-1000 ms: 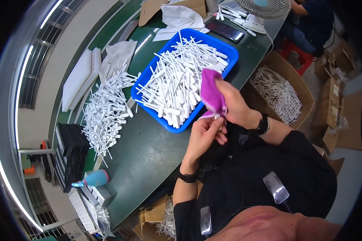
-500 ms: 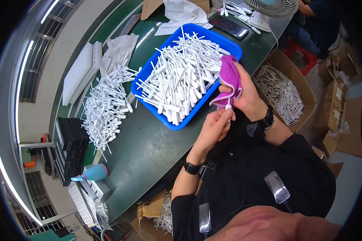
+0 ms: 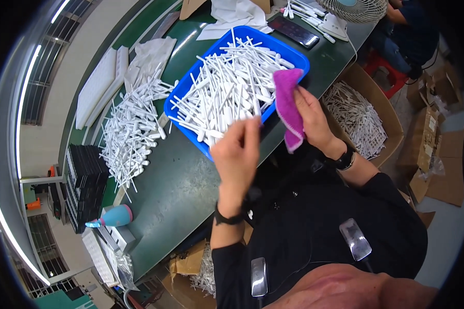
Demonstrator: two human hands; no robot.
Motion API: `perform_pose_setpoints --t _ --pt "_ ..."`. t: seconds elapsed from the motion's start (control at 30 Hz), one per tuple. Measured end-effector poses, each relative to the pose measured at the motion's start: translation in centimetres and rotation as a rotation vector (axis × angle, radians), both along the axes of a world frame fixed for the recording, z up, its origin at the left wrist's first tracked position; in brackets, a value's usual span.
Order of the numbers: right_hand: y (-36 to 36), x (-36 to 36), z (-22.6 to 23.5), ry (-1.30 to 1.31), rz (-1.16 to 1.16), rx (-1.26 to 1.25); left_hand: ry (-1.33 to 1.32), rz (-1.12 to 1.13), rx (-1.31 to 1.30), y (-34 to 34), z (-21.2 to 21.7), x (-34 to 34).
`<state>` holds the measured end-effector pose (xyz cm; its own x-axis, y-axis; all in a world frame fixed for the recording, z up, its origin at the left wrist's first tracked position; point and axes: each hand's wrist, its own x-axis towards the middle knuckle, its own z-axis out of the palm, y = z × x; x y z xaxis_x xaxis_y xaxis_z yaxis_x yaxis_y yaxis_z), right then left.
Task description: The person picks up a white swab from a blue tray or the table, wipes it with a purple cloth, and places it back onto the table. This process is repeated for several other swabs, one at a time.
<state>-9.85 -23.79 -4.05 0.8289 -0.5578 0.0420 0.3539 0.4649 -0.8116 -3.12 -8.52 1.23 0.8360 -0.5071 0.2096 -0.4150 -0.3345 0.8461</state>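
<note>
The left hand (image 3: pixel 237 152) and the right hand (image 3: pixel 312 116) are now standing well apart, whereas half a second ago they were meeting just off the near side of the tray, the left one pinching a white stick whose other part was running into the cloth. The left hand is now hovering farther up and to the left, covering part of the near rim of the blue tray (image 3: pixel 281 46) from this view. Its fingers are curling inward, but it is blurring, and I cannot tell whether it is holding a stick. The right hand is gripping the purple cloth (image 3: pixel 288 105) between thumb and fingers, staying at about the same spot beside the tray. The cloth, bunching around the stick before, is now hanging flatter and longer, overlapping the tray's right edge in the view; whether it is touching the rim I cannot tell.

White sticks (image 3: pixel 232 77) with thicker ends are filling the tray, lying crisscross and looking much the same as earlier. On the desk (image 3: pixel 175 177), a loose pile (image 3: pixel 126 134) of similar sticks is lying left of the tray, and a dark phone (image 3: pixel 294 32) is resting beyond it, both keeping their places.
</note>
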Motion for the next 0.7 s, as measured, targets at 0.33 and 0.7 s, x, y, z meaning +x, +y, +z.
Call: perform_pose_setpoints --t 0.33,0.7 --pt "1.0 0.2 0.7 0.183 0.497 -0.028 0.694 -0.286 -0.372 -1.5 -1.0 2.9" --pt "-0.2 -0.2 0.6 0.299 0.745 0.223 0.725 -0.278 -0.610 -1.6 -1.9 2.0"
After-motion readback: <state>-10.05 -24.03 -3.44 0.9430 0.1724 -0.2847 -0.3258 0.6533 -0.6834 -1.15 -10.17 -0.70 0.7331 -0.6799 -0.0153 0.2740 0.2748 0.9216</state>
